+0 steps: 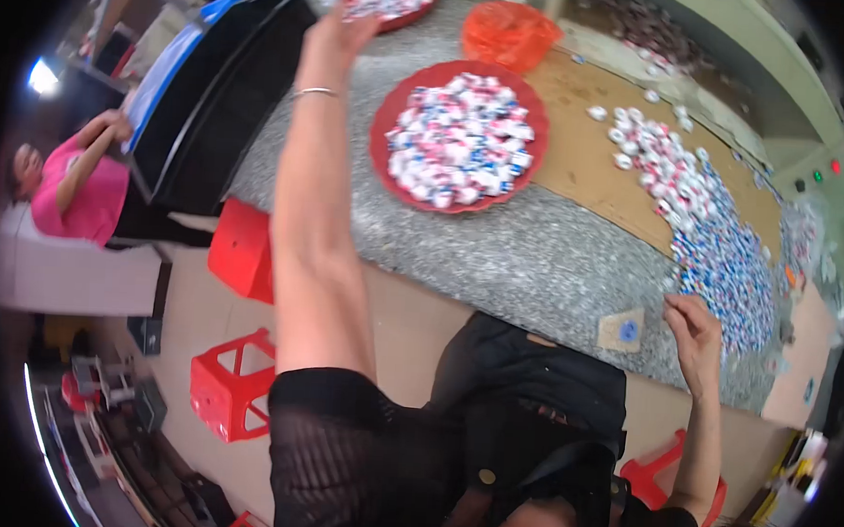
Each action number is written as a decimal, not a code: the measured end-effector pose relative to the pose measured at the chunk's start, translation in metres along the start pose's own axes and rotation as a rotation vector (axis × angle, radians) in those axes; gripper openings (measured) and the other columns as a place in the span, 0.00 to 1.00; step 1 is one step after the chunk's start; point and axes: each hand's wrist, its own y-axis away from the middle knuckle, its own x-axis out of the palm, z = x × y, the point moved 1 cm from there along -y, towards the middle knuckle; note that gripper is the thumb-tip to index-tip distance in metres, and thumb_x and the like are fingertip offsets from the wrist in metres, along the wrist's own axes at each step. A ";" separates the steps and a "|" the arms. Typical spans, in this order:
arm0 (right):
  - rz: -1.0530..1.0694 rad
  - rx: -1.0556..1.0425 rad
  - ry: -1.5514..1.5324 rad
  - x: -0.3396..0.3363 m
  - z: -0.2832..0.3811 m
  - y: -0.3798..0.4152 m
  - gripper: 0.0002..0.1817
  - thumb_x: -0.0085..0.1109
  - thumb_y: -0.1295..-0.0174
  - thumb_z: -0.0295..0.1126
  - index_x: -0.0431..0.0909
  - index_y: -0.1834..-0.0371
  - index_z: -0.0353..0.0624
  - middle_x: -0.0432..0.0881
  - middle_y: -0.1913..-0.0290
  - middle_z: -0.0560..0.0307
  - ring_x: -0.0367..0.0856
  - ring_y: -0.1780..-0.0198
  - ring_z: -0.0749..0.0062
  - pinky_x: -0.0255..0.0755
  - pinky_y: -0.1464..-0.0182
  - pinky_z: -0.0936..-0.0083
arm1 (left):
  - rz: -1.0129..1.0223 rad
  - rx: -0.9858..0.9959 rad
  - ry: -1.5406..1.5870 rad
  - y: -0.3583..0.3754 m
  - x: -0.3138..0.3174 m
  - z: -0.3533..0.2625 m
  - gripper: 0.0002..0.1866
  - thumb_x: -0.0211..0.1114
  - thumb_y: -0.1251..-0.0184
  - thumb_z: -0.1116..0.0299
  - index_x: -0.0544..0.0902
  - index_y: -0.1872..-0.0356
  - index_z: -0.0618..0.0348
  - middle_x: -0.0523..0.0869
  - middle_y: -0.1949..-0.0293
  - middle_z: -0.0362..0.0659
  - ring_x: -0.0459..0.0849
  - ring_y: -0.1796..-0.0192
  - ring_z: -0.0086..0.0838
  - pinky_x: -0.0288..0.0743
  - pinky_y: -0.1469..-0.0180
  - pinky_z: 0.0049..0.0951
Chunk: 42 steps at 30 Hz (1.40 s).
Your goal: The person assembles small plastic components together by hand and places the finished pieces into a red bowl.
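Observation:
My left hand [342, 36] reaches to the far edge of the grey speckled table [498, 253], at a red tray [419, 11] of small white, pink and blue pieces; its fingers are blurred against them. My right hand [697, 337] is above the table's near right part, fingers curled and pressed together, beside a heap of small blue and white pieces [727, 277]. What it holds, if anything, is too small to name. Between the hands sits a round red tray [382, 139] piled with white, pink and blue pieces. Larger white pieces [666, 171] lie on brown cardboard [586, 181].
An orange-red plastic bag [509, 34] lies behind the round tray. A small card with a blue mark [620, 331] is near the front edge. Red stools [231, 384] stand on the floor. At the left is a person in a pink top [86, 197], beside black bins [213, 94].

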 end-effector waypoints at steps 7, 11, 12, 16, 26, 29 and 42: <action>-0.171 0.153 0.078 -0.035 -0.028 0.017 0.08 0.60 0.38 0.22 0.83 0.57 0.34 0.83 0.63 0.51 0.81 0.62 0.68 0.73 0.59 0.77 | 0.312 0.166 -0.448 0.166 0.091 -0.006 0.14 0.60 0.28 0.69 0.81 0.49 0.69 0.85 0.55 0.44 0.83 0.52 0.26 0.77 0.48 0.25; -0.171 -0.031 0.173 -0.029 -0.032 -0.005 0.07 0.61 0.39 0.23 0.83 0.58 0.35 0.84 0.61 0.50 0.83 0.61 0.62 0.74 0.60 0.72 | 0.778 0.522 -0.824 0.271 0.130 0.046 0.07 0.63 0.37 0.79 0.83 0.59 0.66 0.84 0.63 0.44 0.83 0.62 0.26 0.77 0.58 0.24; -0.163 -0.102 0.191 -0.023 -0.034 -0.013 0.07 0.61 0.39 0.23 0.83 0.58 0.35 0.84 0.60 0.49 0.84 0.61 0.60 0.75 0.60 0.71 | 0.784 0.553 -0.815 0.280 0.142 0.066 0.08 0.63 0.38 0.79 0.83 0.58 0.67 0.83 0.62 0.49 0.84 0.64 0.33 0.77 0.59 0.26; -0.166 -0.293 0.218 -0.013 -0.034 -0.036 0.08 0.61 0.40 0.22 0.82 0.58 0.35 0.84 0.61 0.47 0.83 0.61 0.53 0.76 0.58 0.66 | 0.622 0.552 -0.978 0.248 0.179 0.167 0.11 0.64 0.40 0.75 0.81 0.57 0.63 0.82 0.60 0.54 0.83 0.60 0.51 0.77 0.58 0.44; -0.273 -0.338 0.384 -0.029 -0.060 0.031 0.09 0.62 0.43 0.19 0.83 0.59 0.35 0.84 0.59 0.47 0.83 0.58 0.54 0.78 0.57 0.66 | 0.695 0.449 -1.017 0.257 0.200 0.200 0.12 0.63 0.38 0.73 0.80 0.52 0.60 0.83 0.63 0.49 0.84 0.67 0.42 0.77 0.61 0.41; -0.244 -0.457 0.496 -0.011 -0.051 -0.001 0.09 0.60 0.47 0.19 0.80 0.61 0.35 0.81 0.62 0.47 0.82 0.59 0.52 0.77 0.58 0.62 | 0.673 -0.052 -0.620 0.288 0.177 0.169 0.15 0.63 0.36 0.75 0.81 0.48 0.63 0.85 0.59 0.43 0.85 0.63 0.27 0.78 0.60 0.30; -0.073 -0.382 0.453 -0.011 -0.037 -0.005 0.09 0.56 0.43 0.19 0.80 0.60 0.37 0.78 0.66 0.48 0.80 0.63 0.50 0.73 0.62 0.61 | 0.550 -0.602 0.218 0.403 0.106 0.139 0.19 0.64 0.33 0.77 0.77 0.41 0.64 0.82 0.46 0.50 0.84 0.53 0.26 0.80 0.48 0.24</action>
